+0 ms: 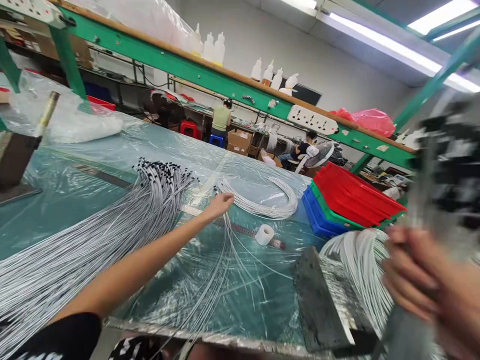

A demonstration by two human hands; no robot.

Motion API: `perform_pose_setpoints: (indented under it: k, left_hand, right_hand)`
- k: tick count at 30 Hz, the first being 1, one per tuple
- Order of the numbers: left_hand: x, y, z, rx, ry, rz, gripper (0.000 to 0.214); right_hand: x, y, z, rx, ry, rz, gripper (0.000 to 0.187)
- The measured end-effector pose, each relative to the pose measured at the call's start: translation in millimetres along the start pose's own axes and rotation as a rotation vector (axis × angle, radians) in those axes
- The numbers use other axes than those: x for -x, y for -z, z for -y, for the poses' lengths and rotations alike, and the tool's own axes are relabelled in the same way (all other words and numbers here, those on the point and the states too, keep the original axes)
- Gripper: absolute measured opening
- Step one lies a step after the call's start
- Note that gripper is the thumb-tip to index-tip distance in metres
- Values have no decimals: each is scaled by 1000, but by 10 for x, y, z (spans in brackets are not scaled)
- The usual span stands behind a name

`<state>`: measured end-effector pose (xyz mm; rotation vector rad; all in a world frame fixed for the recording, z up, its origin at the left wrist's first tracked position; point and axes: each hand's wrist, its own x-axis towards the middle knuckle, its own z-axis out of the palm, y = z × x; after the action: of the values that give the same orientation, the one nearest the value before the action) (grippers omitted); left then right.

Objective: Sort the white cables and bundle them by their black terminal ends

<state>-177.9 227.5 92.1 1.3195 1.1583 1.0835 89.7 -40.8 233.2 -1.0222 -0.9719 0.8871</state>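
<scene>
Fingers (227, 197) together on the left hand (218, 206), clamped on a thin bunch of cables (227, 235) mid-table, and the right hand (414, 270) wraps round a thick, blurred bundle (444, 175), black ends up! One big spread of cables (112, 230) fills the left side; one loose coil (277, 215) lies just beyond the left hand. A metal block (318, 305) stands between the two hands, near a white roll (264, 234). Stacked bins (356, 195) show three colours: red, green, blue. Bottles (219, 49) up top: three left, four right!
</scene>
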Motion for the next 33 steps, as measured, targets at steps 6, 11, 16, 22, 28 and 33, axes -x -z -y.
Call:
perform_pose_setpoints:
  k: [6, 11, 16, 22, 28, 33]
  left_hand:
    - [1526, -502, -536, 29, -426, 490, 35]
    - [1991, -672, -621, -39, -592, 340, 20]
    - [1936, -656, -574, 76, -516, 395, 35]
    - [1982, -705, -505, 267, -379, 386, 20]
    - [2042, -748, -378, 391, -286, 341, 21]
    - [2029, -696, -420, 353, -286, 251, 34]
  right_hand:
    - [305, -558, -692, 8, -199, 145, 45]
    - [469, -656, -1067, 25, -215, 196, 55]
    - [638, -638, -1115, -17, -243, 205, 46]
    - [690, -650, -1149, 61, -136, 119, 46]
    - [729, -673, -1197, 88, -132, 80, 50]
    - [730, -652, -1263, 109, -168, 93, 50]
